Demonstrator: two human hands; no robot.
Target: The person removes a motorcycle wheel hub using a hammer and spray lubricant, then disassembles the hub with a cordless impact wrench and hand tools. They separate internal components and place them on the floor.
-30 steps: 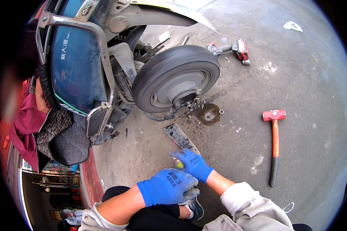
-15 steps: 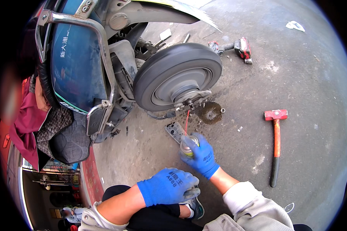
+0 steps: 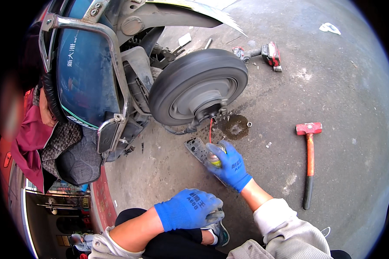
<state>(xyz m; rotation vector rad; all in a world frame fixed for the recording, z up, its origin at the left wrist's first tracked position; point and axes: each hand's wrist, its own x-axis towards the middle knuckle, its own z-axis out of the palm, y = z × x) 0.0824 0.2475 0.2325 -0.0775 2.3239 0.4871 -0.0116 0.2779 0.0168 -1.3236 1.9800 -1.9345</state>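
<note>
My right hand [image 3: 230, 166], in a blue work glove, is closed around a spray can [image 3: 216, 155]. A thin red straw [image 3: 211, 130] runs from the can up to the hub [image 3: 212, 113] of a scooter wheel [image 3: 199, 88]. Its tip is at or just beside the axle end; contact cannot be made out. My left hand [image 3: 190, 209], gloved alike, rests over my knee with the fingers curled together and nothing visible in them. A flat dark plate with wet spots [image 3: 196, 149] lies on the ground beside the can, partly covered by my right hand.
The blue scooter body [image 3: 88, 71] with a metal guard bar [image 3: 124, 82] stands left. A red-headed hammer [image 3: 310, 151] lies right, and a cordless power tool [image 3: 270, 56] beyond the wheel. A nut [image 3: 249, 124] sits by a wet patch [image 3: 234, 127]. Another person's hand [image 3: 46, 110] shows far left.
My right hand has moved slightly up and right with the spray can, and the straw stands more upright. The metal piece at the hub has turned. My left hand has stayed put.
</note>
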